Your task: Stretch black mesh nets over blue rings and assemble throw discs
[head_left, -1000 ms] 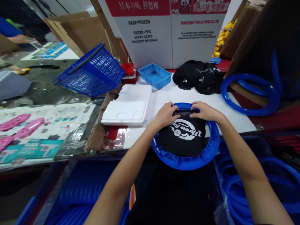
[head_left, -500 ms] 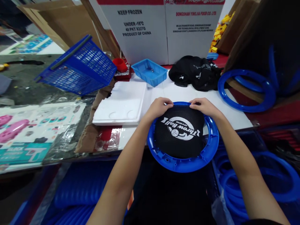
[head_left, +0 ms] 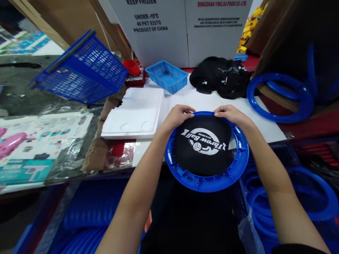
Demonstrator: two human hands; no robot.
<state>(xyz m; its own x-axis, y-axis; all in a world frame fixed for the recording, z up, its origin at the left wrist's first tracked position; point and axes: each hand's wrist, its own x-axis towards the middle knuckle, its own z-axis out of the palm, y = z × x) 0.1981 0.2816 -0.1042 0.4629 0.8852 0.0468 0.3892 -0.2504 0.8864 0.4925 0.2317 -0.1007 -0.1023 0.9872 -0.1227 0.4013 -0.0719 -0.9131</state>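
A blue plastic ring (head_left: 206, 185) is held over the front edge of the table, its ribbed inner side facing up. Across its opening lies a black mesh cloth (head_left: 203, 164) printed in white with "Throw Ball". My left hand (head_left: 180, 115) pinches the far rim and the mesh edge at the left. On the same rim, a little to the right, my right hand (head_left: 230, 114) grips ring and mesh between thumb and fingers. The mesh reaches the rim at the far side, while a gap shows between mesh and ring at the right.
White foam boards (head_left: 136, 113) lie left of the ring. Behind stand a light blue tray (head_left: 166, 84) and a pile of black mesh cloths (head_left: 219, 79). Another blue ring (head_left: 280, 118) leans at the right. A blue basket (head_left: 84, 70) tilts at the left; stacked blue rings (head_left: 90, 204) sit below.
The view has tilted slightly, so the background sits higher. Both hands stay on the far rim with small finger shifts; the mesh looks a little flatter.
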